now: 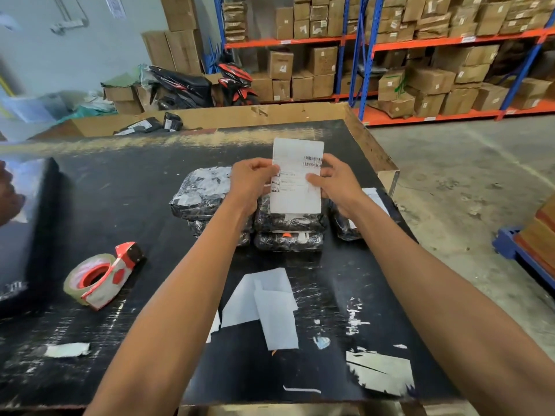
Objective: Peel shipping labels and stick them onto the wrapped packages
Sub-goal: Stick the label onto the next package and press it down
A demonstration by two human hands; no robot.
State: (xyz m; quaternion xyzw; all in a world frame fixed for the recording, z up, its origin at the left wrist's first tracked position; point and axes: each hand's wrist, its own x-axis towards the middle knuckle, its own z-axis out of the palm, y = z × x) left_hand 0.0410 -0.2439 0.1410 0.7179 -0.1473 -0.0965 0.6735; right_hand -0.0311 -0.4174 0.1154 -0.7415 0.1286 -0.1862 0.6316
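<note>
Peeling is the step in hand: both hands, left [250, 178] and right [336, 181], pinch 1 shipping label [297, 175] above the wrapped packages [288, 226], so next comes separating its backing.

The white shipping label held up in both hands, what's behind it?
Behind the white shipping label is a stack of black plastic-wrapped packages on the black table. The top package's upper face is mostly covered, so any label there is unseen.

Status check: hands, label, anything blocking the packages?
Left hand and right hand both pinch white barcoded shipping label, raised above black wrapped packages. Not yet stuck. Nothing blocking.
</note>
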